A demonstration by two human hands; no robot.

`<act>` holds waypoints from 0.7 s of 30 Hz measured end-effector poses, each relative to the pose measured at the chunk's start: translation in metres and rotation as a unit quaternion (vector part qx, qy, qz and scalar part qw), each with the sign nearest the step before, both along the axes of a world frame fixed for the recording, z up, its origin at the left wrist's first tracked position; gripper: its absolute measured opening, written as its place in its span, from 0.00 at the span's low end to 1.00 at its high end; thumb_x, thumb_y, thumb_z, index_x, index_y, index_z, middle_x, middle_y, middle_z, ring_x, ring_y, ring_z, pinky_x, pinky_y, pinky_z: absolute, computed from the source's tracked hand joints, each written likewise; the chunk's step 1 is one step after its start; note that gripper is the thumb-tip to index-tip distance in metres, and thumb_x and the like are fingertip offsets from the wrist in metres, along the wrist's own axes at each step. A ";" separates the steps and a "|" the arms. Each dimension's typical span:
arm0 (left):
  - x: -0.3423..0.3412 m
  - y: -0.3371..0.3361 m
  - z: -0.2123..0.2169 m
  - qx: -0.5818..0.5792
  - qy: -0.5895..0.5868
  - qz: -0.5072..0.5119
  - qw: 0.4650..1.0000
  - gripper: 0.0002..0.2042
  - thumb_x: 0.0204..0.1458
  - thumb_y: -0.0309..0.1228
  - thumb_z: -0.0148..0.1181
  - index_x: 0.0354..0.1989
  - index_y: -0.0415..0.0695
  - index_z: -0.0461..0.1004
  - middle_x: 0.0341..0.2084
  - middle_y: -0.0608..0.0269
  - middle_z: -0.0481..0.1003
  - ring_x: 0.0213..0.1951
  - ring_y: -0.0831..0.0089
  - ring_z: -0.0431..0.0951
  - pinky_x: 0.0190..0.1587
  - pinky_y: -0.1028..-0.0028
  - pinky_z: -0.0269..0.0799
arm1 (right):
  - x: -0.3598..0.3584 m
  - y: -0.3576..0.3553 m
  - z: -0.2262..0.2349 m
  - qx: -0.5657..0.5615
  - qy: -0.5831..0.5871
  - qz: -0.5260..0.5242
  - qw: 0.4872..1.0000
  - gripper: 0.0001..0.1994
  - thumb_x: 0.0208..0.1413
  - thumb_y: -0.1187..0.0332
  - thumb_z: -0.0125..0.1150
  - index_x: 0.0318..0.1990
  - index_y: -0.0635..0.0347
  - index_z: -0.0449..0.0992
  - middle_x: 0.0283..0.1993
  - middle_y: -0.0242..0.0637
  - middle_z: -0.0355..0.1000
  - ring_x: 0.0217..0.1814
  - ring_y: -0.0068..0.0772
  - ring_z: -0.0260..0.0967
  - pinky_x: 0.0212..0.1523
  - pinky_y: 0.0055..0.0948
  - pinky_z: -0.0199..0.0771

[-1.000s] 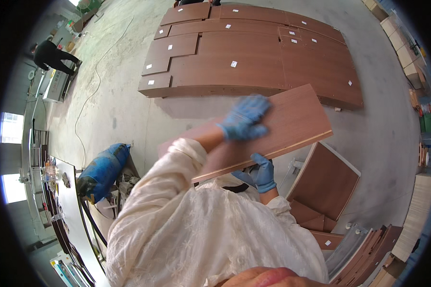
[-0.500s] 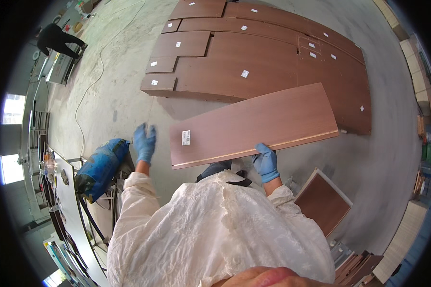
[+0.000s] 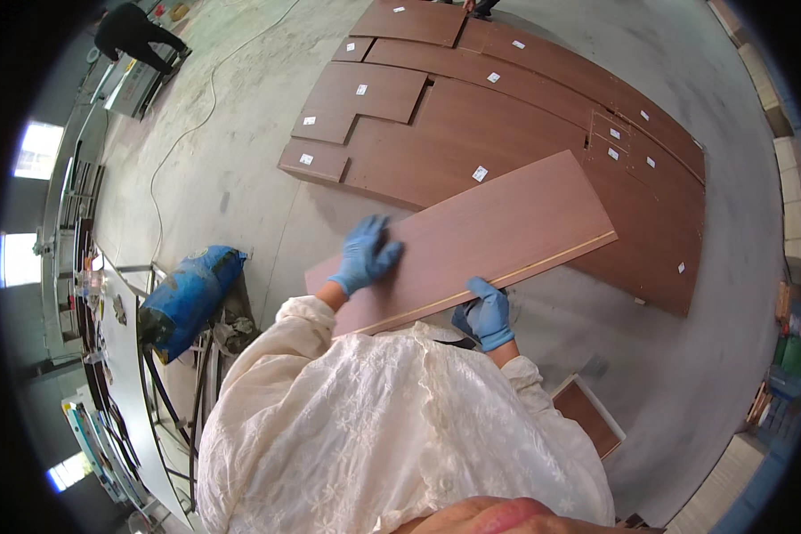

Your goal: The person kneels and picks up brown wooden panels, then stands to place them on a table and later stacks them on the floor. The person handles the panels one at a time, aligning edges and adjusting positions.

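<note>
A long reddish-brown wooden panel point(image 3: 498, 218) is tilted in front of me, its pale raw edge facing my body. My right hand point(image 3: 488, 316), in a blue glove, grips this near edge close to its middle, with the thumb on top and the other fingers partly hidden. On the panel's upper face, toward the left end, lies my gloved left hand point(image 3: 365, 256), palm down with fingers stretched and the thumb apart. No label shows on the panel now.
Beyond lies a broad stack of brown panels point(image 3: 507, 116) with white labels. At left, a blue sack point(image 3: 191, 298) is beside a white-topped table point(image 3: 156, 427). A framed board point(image 3: 587, 414) stands at lower right. A person point(image 3: 133, 36) bends over at far left; another is partly visible beyond the stack.
My left hand has moved right, from the air beside the panel onto its face. The panel is turned more steeply, its left end nearer my body. Another person has appeared at the far edge.
</note>
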State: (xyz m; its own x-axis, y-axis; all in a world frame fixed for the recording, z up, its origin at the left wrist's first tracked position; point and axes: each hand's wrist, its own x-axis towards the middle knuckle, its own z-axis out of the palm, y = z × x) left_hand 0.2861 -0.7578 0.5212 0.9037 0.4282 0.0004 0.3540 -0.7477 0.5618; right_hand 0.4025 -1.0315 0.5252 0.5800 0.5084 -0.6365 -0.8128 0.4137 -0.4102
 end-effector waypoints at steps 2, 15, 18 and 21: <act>-0.037 0.019 -0.015 -0.028 0.076 0.126 0.989 0.30 0.65 0.49 0.57 0.63 0.33 0.73 0.62 0.35 0.72 0.64 0.39 0.72 0.68 0.54 0.66 | 0.022 -0.006 -0.005 -0.011 0.002 -0.020 1.000 0.10 0.52 0.82 0.66 0.41 0.59 0.78 0.37 0.29 0.74 0.42 0.28 0.75 0.47 0.30 0.78; -0.032 -0.010 -0.067 -0.070 0.066 0.518 0.850 0.42 0.58 0.56 0.63 0.68 0.30 0.66 0.66 0.32 0.68 0.67 0.41 0.69 0.70 0.54 0.63 | 0.153 -0.016 0.003 -0.014 -0.038 0.049 0.998 0.09 0.51 0.81 0.67 0.38 0.59 0.78 0.37 0.29 0.74 0.40 0.27 0.74 0.43 0.30 0.76; -0.053 -0.023 -0.087 -0.204 0.016 0.600 0.773 0.43 0.58 0.58 0.63 0.67 0.28 0.67 0.65 0.39 0.71 0.64 0.52 0.73 0.66 0.60 0.67 | 0.167 -0.013 0.008 -0.027 -0.040 0.071 0.996 0.08 0.52 0.81 0.66 0.38 0.58 0.78 0.36 0.29 0.73 0.39 0.27 0.73 0.42 0.30 0.76; -0.069 -0.024 -0.102 -0.326 0.022 0.607 0.725 0.40 0.59 0.62 0.61 0.61 0.32 0.74 0.53 0.50 0.78 0.52 0.63 0.77 0.57 0.64 0.73 | 0.176 -0.002 0.011 -0.017 -0.035 0.088 0.995 0.09 0.52 0.81 0.66 0.38 0.57 0.77 0.36 0.29 0.73 0.38 0.27 0.73 0.41 0.30 0.76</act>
